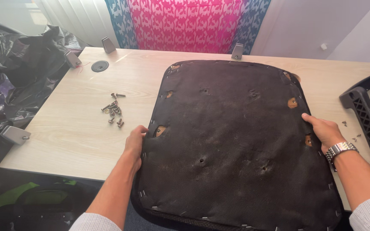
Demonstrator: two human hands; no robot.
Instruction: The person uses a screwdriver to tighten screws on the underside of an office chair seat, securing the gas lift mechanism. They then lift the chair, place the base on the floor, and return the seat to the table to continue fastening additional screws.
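Note:
A large chair seat [236, 141] lies upside down on the light wood table [73, 128], its underside covered in black stapled fabric with several holes showing wood. My left hand [135, 143] grips its left edge, thumb over the fabric. On the right edge rests my right hand [325, 130], fingers curled around the rim; a metal watch sits on that wrist. The seat's near edge overhangs the table front.
A pile of several screws [114, 110] lies left of the seat. A black plastic armrest part [367, 119] sits at the right, with a few small screws [351, 131] beside it. Black plastic bags [18, 64] crowd the left. Metal brackets [108, 45] line the table edges.

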